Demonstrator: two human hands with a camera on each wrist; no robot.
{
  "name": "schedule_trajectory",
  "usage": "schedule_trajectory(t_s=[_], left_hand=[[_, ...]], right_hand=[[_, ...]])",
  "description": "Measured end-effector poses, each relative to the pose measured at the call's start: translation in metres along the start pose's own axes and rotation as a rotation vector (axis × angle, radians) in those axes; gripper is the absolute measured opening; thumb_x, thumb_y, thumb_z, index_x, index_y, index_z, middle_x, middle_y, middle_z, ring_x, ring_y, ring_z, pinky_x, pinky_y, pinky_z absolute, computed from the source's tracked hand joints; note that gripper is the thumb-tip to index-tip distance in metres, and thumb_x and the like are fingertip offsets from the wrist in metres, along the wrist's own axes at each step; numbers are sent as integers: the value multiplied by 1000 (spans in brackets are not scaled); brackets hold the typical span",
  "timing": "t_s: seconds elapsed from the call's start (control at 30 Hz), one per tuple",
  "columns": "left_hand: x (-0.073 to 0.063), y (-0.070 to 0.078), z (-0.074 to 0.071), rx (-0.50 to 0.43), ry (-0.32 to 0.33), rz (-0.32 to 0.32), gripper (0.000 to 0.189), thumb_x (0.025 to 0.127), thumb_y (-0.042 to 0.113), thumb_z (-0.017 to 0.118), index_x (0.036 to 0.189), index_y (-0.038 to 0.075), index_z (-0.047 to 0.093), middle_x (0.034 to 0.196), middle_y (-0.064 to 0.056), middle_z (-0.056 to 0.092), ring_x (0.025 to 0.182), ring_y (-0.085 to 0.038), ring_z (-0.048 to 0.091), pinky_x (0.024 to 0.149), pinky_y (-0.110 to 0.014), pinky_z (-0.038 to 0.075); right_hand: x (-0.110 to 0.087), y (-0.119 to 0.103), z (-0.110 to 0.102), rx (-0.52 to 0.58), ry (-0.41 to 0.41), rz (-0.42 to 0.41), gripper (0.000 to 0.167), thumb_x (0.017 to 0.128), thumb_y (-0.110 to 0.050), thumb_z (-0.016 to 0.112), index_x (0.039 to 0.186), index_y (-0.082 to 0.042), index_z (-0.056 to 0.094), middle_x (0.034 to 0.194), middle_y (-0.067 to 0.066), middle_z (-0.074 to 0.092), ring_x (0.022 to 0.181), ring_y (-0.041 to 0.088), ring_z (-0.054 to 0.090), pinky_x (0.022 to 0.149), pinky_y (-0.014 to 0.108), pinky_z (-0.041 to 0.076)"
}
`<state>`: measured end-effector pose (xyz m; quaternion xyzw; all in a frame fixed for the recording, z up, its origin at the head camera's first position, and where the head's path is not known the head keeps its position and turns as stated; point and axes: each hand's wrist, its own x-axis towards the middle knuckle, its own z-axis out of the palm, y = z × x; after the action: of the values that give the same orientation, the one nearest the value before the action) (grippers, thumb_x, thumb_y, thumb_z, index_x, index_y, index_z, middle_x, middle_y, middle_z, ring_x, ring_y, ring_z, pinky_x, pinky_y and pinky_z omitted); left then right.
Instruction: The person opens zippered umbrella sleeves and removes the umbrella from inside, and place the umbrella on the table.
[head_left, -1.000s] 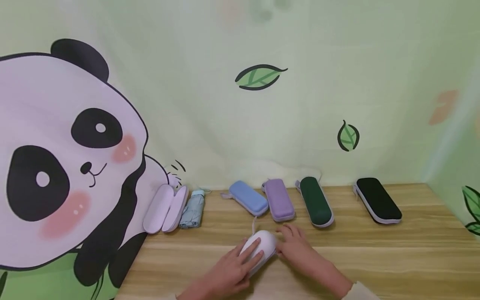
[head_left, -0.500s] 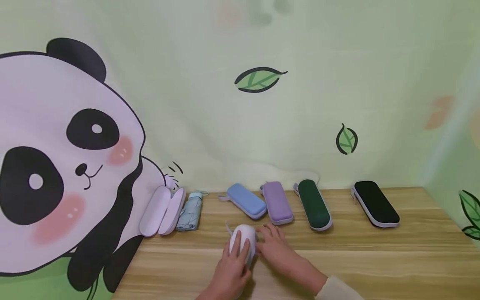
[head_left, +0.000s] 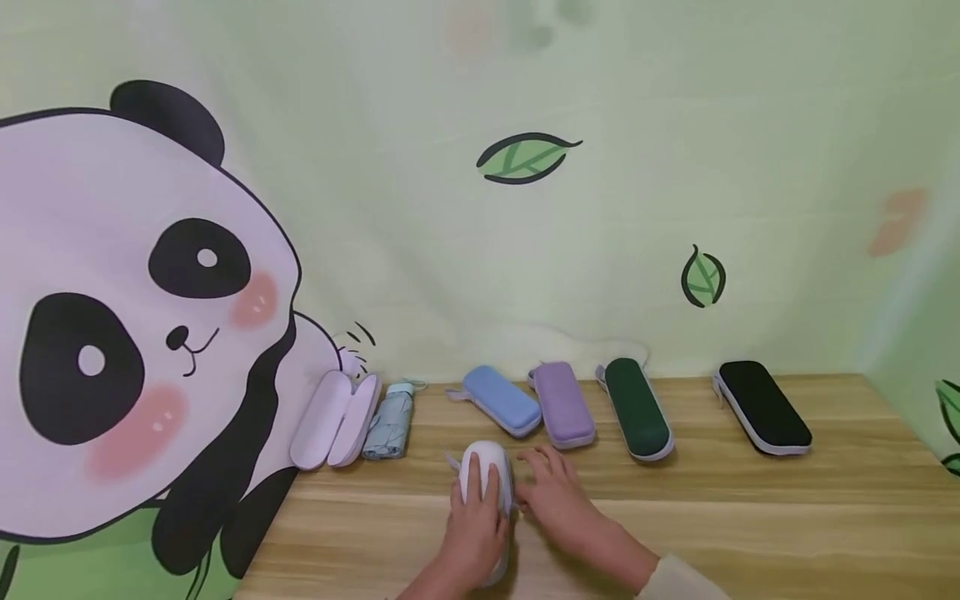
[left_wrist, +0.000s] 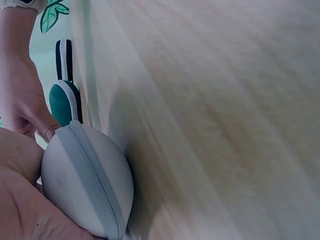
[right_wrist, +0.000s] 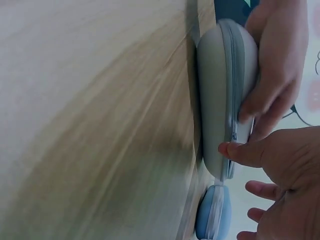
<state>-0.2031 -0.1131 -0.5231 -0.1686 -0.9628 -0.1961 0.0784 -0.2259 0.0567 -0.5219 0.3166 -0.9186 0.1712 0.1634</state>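
Note:
A white glasses case [head_left: 487,457] with a grey zip lies on the table, its long side running away from me. My left hand [head_left: 474,533] grips it from above, fingers over the lid and thumb along the right side. Beside that side is my right hand [head_left: 558,500]. In the right wrist view, the thumb and a fingertip of the right hand [right_wrist: 285,170] pinch at the zip's slider [right_wrist: 234,136], the other fingers spread apart. The zip's seam looks closed along the part that shows. The small pull tab is mostly hidden by the fingertips.
Along the back of the wooden table [head_left: 750,533] lie blue [head_left: 501,402], purple [head_left: 564,404], dark green [head_left: 637,408] and black [head_left: 763,407] cases. At the left are an open pale case [head_left: 333,421] and a folded light-blue umbrella [head_left: 390,423]. A panda-print cloth [head_left: 420,250] hangs behind.
The white glasses case has turned from a slant to nearly straight away from me and shifted a little left. Both hands have moved left with it.

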Motion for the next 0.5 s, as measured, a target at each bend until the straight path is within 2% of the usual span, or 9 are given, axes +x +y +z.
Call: schedule_trajectory(t_s=[0.2,0.37,0.5], left_hand=[[17,-2,4,25,96,-22,53,95,9,61,141,-14,48,151,-43,29,136,-59,33,100,-69,39],[30,-2,6,27,136,-130,53,95,9,62,140,-15,47,151,-43,28,139,-57,31,103,-69,35],[34,4,6,-38,94,-248,56,100,13,58,147,-11,41,158,-38,20,134,-65,29,90,-74,43]], right_hand=[[-10,-7,1,2,-5,-14,4,87,-12,77,89,-15,76,133,14,53,130,46,40,103,69,34],[-15,-14,-4,4,-20,-48,4,86,-11,77,87,-14,74,133,16,53,129,48,42,101,68,36],[-14,-18,-4,-29,-27,-20,2,90,-13,75,91,-11,73,133,19,53,128,47,44,98,64,40]])
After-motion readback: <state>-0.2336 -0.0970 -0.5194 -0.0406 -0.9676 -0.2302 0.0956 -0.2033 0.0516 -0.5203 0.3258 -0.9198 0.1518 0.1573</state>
